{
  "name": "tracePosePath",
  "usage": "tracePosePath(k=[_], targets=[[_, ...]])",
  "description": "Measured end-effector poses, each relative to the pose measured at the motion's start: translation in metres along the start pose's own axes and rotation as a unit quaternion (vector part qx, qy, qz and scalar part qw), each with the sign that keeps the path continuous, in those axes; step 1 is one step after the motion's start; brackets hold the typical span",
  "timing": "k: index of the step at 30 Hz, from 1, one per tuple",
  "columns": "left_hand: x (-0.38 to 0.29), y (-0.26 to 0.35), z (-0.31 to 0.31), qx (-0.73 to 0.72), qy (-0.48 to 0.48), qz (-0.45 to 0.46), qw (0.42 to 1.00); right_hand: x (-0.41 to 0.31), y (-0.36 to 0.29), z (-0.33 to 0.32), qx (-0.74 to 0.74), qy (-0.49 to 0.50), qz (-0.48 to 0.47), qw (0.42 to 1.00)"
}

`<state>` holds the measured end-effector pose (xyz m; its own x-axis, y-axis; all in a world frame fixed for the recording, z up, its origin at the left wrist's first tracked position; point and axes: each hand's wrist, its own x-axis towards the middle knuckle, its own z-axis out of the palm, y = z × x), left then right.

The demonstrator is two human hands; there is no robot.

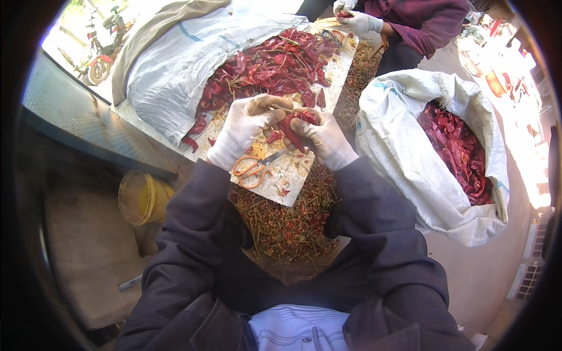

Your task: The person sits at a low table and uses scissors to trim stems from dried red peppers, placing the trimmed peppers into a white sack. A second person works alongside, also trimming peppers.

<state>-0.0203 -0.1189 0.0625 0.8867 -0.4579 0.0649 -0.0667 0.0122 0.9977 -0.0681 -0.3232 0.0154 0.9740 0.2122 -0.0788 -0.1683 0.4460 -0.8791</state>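
In a white glove with stained fingertips, my right hand [326, 137] grips dried red chili peppers [291, 131] above the board. My left hand [249, 127], gloved alike, meets them from the other side, thumb and finger pinched at a pale stem [281, 108]. Below my hands, orange-handled scissors [252, 172] lie on the pale board [287, 193], their blades pointing up to the right. Beyond, a heap of dried red chili peppers [272, 66] spreads out from a white woven sack [162, 83] lying on its side.
An upright white woven sack [386, 145] of red peppers stands at right. Stem scraps [285, 228] cover the floor between my legs. A yellow bucket [153, 197] lies left, below a metal panel [88, 109]. Across the board, a gloved person [421, 26] handles a pepper near other scissors [331, 37].
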Motion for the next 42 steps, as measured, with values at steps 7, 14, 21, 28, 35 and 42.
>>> tracePosePath(k=[7,14,21,28,35,42], targets=[[-0.004,-0.005,0.010,0.162,0.014,0.094,0.982,-0.005,-0.009,0.017,-0.136,0.018,0.011,0.991],[-0.013,-0.005,0.016,-0.029,0.054,-0.031,0.998,-0.008,-0.023,0.026,-0.217,0.009,0.035,0.975],[-0.011,-0.019,0.015,-0.184,0.054,-0.070,0.979,-0.006,-0.017,0.019,-0.241,0.010,0.011,0.970],[-0.013,-0.026,0.020,-0.326,0.074,-0.081,0.939,-0.008,-0.010,0.016,-0.202,-0.006,-0.021,0.979],[-0.015,-0.011,-0.038,-0.074,-0.023,-0.104,0.992,-0.011,-0.014,0.006,-0.173,0.036,-0.032,0.984],[-0.035,-0.057,-0.121,0.445,-0.011,-0.279,0.851,-0.006,-0.014,-0.002,-0.065,0.098,-0.049,0.992]])
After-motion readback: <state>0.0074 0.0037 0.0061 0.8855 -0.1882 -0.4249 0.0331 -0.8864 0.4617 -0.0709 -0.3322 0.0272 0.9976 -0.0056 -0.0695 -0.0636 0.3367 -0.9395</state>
